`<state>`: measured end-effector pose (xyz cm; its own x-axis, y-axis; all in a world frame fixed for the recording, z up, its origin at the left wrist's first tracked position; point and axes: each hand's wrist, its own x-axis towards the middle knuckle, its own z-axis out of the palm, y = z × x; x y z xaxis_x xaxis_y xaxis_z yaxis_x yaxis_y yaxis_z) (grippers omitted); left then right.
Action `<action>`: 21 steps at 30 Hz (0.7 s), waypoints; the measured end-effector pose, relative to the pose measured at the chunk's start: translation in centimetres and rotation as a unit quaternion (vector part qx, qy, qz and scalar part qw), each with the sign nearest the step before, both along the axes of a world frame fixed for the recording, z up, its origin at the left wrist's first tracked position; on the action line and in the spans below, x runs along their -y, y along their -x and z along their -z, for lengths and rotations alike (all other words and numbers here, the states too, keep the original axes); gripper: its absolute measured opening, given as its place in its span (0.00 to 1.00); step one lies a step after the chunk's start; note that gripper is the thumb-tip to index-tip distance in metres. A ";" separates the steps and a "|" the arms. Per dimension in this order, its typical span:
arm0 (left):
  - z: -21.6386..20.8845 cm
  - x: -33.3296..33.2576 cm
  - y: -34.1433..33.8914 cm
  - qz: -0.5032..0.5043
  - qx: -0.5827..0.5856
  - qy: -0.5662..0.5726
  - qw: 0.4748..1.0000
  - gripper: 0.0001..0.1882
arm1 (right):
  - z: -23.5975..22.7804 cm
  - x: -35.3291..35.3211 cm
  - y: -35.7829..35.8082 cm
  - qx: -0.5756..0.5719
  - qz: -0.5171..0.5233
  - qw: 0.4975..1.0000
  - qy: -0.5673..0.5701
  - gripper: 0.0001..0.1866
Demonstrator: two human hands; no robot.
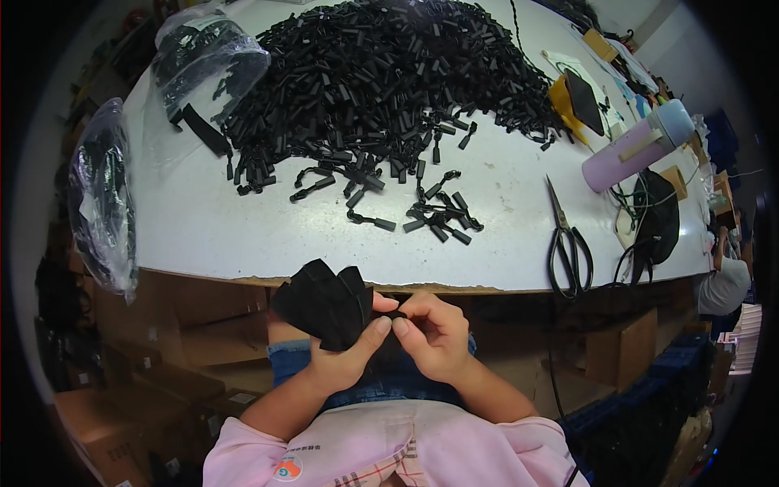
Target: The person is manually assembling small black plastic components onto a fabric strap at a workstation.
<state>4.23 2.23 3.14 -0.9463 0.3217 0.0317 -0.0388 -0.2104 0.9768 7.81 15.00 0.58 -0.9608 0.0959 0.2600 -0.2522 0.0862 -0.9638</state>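
My left hand (349, 361) is closed around a fanned bundle of black fabric strips (320, 302), just off the table's front edge and above my lap. Against its thumb tip, my right hand (438, 337) pinches a small dark end (395, 315) between thumb and forefinger. The fingers hide most of that end, so whether it belongs to one of the strips I cannot tell. Beyond my hands, several loose black zipper pulls (442, 217) with cord loops lie on the white table (268, 243). A big heap of the same pulls (365, 81) covers the far side.
Black-handled scissors (570, 252) lie at right, beside a black pouch (656, 213) and cords. Behind them are a lilac bottle (629, 158) and a phone (583, 104) on a yellow stand. Clear plastic bags (207, 61) sit at left. Cardboard boxes (122, 430) stand below. Another person (725, 284) is far right.
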 end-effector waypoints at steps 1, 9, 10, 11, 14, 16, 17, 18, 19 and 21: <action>0.0 0.0 0.0 0.000 -0.004 0.000 1.000 0.07 | 0.1 -0.1 0.0 0.001 0.002 1.000 -0.001 0.01; 0.6 1.3 0.5 0.089 -0.042 0.022 0.995 0.08 | 0.5 0.3 -0.2 -0.047 -0.002 0.998 0.050 0.03; 0.2 1.4 0.6 0.108 0.089 -0.022 0.990 0.08 | 0.4 0.3 -0.1 -0.047 -0.002 0.998 0.050 0.03; 0.6 1.4 0.6 0.108 0.088 -0.022 0.990 0.08 | 0.2 0.2 0.0 -0.060 0.008 0.998 0.018 0.04; 1.6 1.2 0.4 0.083 0.076 -0.037 0.993 0.07 | -1.1 -0.4 0.6 -0.011 -0.005 1.000 -0.007 0.06; 1.6 1.2 0.4 0.063 0.042 -0.020 0.997 0.07 | -1.0 -1.2 1.1 0.150 -0.126 0.973 0.119 0.07; 1.6 1.2 0.4 0.064 0.042 -0.021 0.997 0.07 | -1.0 -1.0 1.1 0.146 -0.131 0.973 0.126 0.07; 1.5 1.2 0.5 0.036 0.043 -0.023 0.998 0.07 | -1.4 -1.7 1.2 0.148 -0.204 0.968 -0.013 0.08; 1.5 1.1 0.6 0.008 0.045 -0.025 0.999 0.07 | -1.0 -1.6 1.1 0.111 -0.218 0.966 -0.086 0.09; 2.1 1.5 1.5 0.039 0.060 -0.009 0.997 0.07 | -0.8 -1.2 0.8 0.035 -0.168 0.955 -0.243 0.09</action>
<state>2.77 0.69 0.99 -0.9155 0.3956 -0.0733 -0.1716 -0.2190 0.9605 6.97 16.22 1.40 -0.9327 -0.3367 0.1292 -0.2806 0.4525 -0.8465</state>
